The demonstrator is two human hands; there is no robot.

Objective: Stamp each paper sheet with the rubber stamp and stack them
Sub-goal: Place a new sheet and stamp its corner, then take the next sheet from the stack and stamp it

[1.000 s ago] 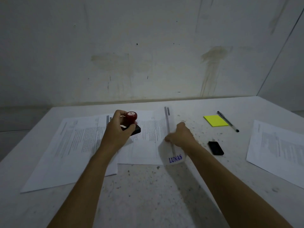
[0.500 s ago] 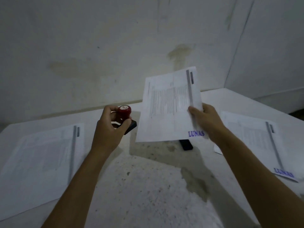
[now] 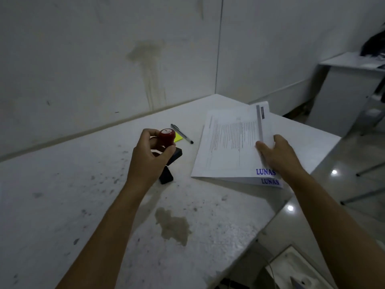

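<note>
My left hand (image 3: 149, 158) grips the rubber stamp (image 3: 167, 137), a red round knob on a black base, held above the white table (image 3: 83, 205). My right hand (image 3: 278, 155) holds a printed paper sheet (image 3: 227, 147) by its right edge, thumb on top, lowered onto another sheet (image 3: 291, 130) near the table's right corner. Both sheets show a blue "LUNAS" stamp at the near right corner, the upper mark just above the lower one. The upper sheet's left edge still hangs slightly off the lower sheet.
A black ink pad (image 3: 166, 177) lies just below my left hand. A yellow sticky-note pad (image 3: 178, 137) and a black pen (image 3: 182, 134) lie behind the stamp. A brown stain (image 3: 173, 225) marks the near table. Right of the table edge are floor and another white desk (image 3: 343, 97).
My right hand lifted the stamped sheet from the middle of the table, carried it right and lowered it onto the stamped sheet at the right. The view swung right; my left hand kept the stamp.
</note>
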